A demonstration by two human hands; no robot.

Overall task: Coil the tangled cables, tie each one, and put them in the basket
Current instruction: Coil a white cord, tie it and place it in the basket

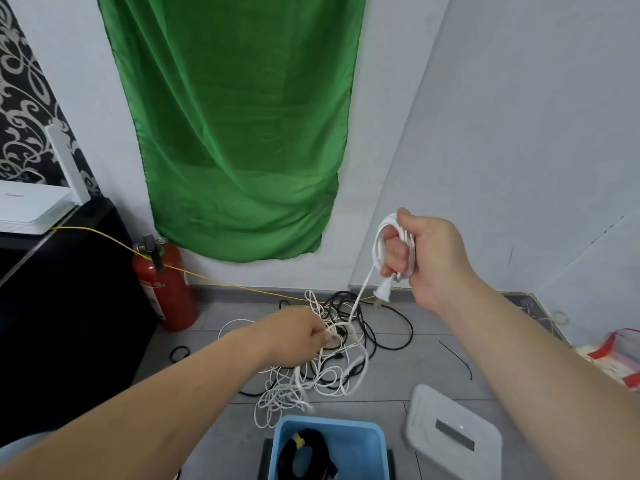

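I can read nothing. Well left of my left hand point(298, 332), which grips the white cable point(363, 289), the router point(31, 209) bears a small red mark point(14, 195), too blurred to read; the fire extinguisher point(169, 289), nearer that grip, has a pale label point(156, 304), also illegible.

Grey tiled floor point(433, 358), tangled cables point(332, 372), red extinguisher point(166, 289)

Tangled cables point(341, 374) on floor beyond blue basket point(332, 424)
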